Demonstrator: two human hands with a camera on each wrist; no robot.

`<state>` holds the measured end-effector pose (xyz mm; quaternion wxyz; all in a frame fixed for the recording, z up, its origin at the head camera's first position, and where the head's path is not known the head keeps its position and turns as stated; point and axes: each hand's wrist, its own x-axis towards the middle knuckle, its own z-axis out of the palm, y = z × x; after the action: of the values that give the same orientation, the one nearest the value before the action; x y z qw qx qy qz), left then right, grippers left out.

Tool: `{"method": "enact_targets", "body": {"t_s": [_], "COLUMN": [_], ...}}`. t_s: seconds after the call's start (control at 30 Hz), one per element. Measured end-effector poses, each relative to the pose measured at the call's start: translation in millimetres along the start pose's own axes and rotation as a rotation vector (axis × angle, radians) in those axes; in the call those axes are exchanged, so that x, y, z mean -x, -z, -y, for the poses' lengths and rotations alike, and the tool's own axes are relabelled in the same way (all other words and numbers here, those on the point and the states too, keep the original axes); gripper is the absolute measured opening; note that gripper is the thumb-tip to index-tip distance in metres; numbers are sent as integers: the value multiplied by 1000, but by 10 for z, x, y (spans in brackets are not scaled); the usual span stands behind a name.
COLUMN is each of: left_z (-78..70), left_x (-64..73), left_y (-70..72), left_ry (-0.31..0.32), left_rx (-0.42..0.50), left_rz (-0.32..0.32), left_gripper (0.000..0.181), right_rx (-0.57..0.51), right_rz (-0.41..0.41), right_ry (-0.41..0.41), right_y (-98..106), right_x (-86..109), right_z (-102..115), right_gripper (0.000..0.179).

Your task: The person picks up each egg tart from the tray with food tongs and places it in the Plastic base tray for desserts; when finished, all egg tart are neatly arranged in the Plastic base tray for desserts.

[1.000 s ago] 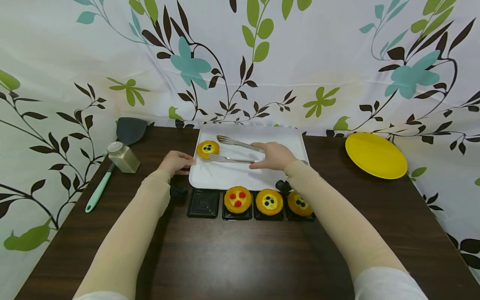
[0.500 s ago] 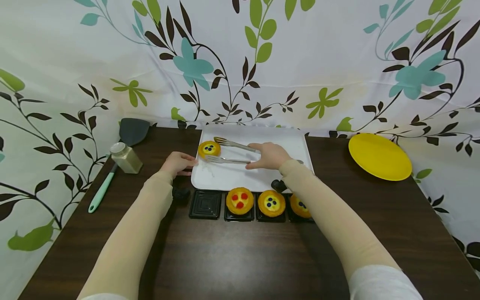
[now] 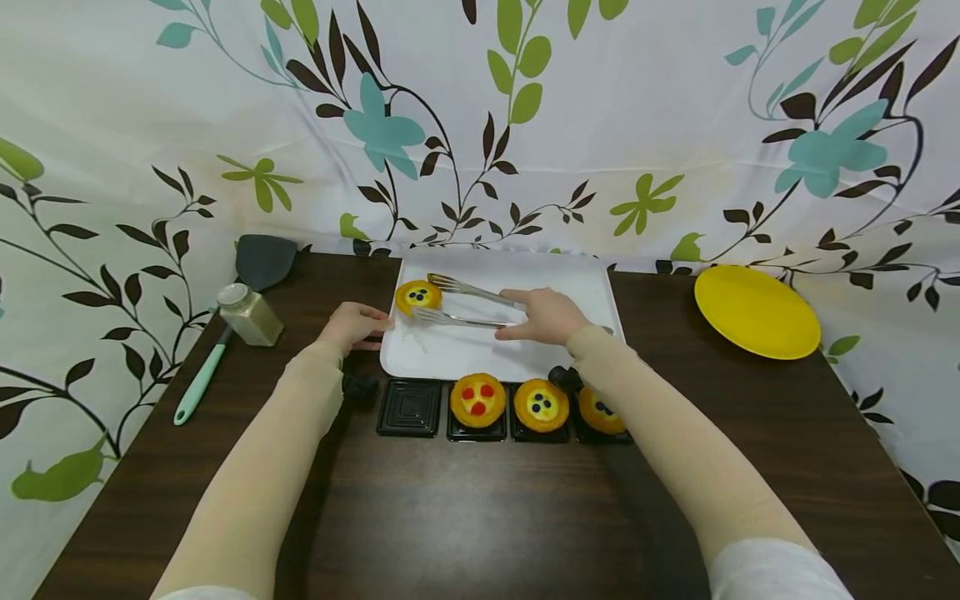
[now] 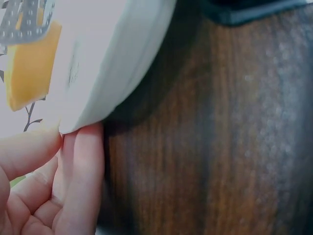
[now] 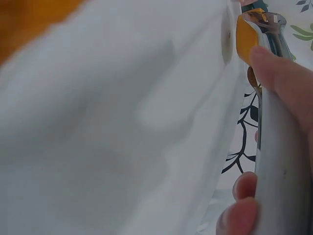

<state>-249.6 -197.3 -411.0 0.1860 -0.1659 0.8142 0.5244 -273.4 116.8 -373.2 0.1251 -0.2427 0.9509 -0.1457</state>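
Note:
At its left edge, the white tray [image 3: 457, 357] is pinched by my left hand [image 3: 352, 327], thumb on top and fingers underneath in the left wrist view. My right hand [image 3: 544, 316] grips metal tongs [image 3: 474, 322] above the tray. Their spread tips lie on the far and near sides of a round tart with dark blue berries [image 3: 417, 297] at the tray's left end. In the right wrist view, the tart [image 5: 246, 43] shows beyond the tongs [image 5: 282, 176]; I cannot tell whether both tips touch it.
Before the tray stand black square bases: a bare one [image 3: 408, 408], one with a red-topped tart [image 3: 477, 400], two with blue-berried tarts [image 3: 542, 405], the rightmost partly behind my right arm. Spatula [image 3: 201, 382] and jar [image 3: 251, 315] lie left; a yellow plate [image 3: 757, 312] is far right.
The tongs have shifted slightly left, bringing their tips farther along the tart's sides. My left hand stays at the tray edge. The head view has moved a little.

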Motion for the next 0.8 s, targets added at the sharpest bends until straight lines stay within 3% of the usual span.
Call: {"method": "enact_targets", "body": {"t_s": [0.27,0.8], "left_z": [24,8], "left_x": [-13,-14], "left_y": [1,22], "left_ry": [-19,-2], "left_rx": [15,-19], "left_rz": [2,22], "left_gripper": [42,41], "right_rx": [-22,-39], "right_rz": [-42,-25], "right_ry": [0,37], "right_y": [-20,-41], "right_x": [212,672], "right_z": [-87,-101], "right_gripper": [80,78]}}
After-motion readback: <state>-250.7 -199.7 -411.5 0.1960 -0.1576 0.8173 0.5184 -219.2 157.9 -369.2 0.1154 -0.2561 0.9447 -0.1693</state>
